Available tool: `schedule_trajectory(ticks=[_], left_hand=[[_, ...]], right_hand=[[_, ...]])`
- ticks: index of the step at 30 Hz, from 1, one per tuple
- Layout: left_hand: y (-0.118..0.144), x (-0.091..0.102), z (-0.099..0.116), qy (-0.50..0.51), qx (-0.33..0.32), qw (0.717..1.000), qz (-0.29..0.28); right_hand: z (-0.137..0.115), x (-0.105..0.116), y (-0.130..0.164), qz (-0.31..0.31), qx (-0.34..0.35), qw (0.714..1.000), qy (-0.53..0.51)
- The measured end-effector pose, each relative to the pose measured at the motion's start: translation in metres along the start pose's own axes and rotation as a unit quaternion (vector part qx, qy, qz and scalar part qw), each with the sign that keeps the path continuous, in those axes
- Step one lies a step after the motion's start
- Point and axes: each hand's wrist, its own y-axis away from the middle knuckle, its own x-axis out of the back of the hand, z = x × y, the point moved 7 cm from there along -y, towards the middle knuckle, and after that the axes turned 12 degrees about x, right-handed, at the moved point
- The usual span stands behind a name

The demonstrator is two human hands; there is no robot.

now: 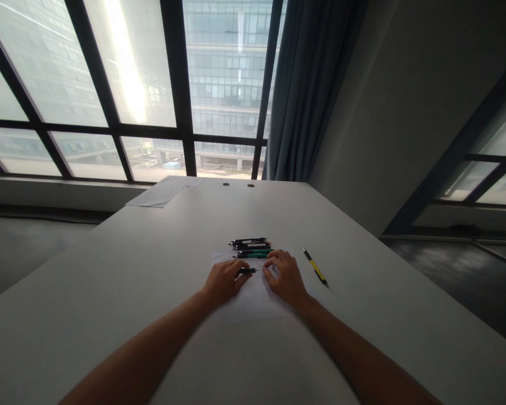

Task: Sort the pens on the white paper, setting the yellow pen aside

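Observation:
My left hand (225, 280) is closed on a short black pen barrel (247, 271), whose narrow tip points right. Opposite it, my right hand (285, 277) has its thumb and fingers curled together close to that tip. Whatever it pinches is too small to make out. Both hands rest over a white sheet of paper (253, 306) on the table. Just beyond the fingers lie several pens in a row: black pens (249, 242) at the back and green-and-black pens (251, 254) nearer, partly behind my right hand. A yellow-and-black pen (316, 268) lies slanted to the right.
The white table (152, 281) stretches away toward large windows. Loose papers (158, 195) lie at its far left corner, and two round cable holes (251, 185) sit near the far edge. A blue curtain (307, 95) hangs beyond, beside a grey wall.

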Motion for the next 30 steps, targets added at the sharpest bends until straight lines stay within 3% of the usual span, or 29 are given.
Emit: schedule_trajectory(ticks=[4,8,14,19,23,30], left_hand=[[-0.001,0.000,-0.002,-0.028,0.029,0.999,-0.005],[-0.002,-0.001,-0.001,-0.042,0.040,0.998,-0.019],[-0.001,-0.002,-0.001,-0.059,0.030,0.998,-0.020],[-0.001,-0.004,0.002,-0.077,0.002,0.997,-0.029],[0.000,-0.005,0.005,-0.085,-0.008,0.996,-0.035],[-0.004,-0.001,-0.010,-0.134,0.055,0.989,-0.020]], right_hand=[[0.012,0.001,0.004,-0.032,-0.021,0.994,0.105],[0.015,-0.003,0.006,-0.052,-0.024,0.992,0.114],[0.017,0.009,0.002,0.000,-0.028,0.997,0.070],[-0.012,0.007,-0.002,-0.010,0.077,0.996,-0.042],[-0.022,0.000,-0.002,-0.021,0.098,0.992,-0.074],[0.017,0.013,-0.001,0.034,0.034,0.995,-0.093]])
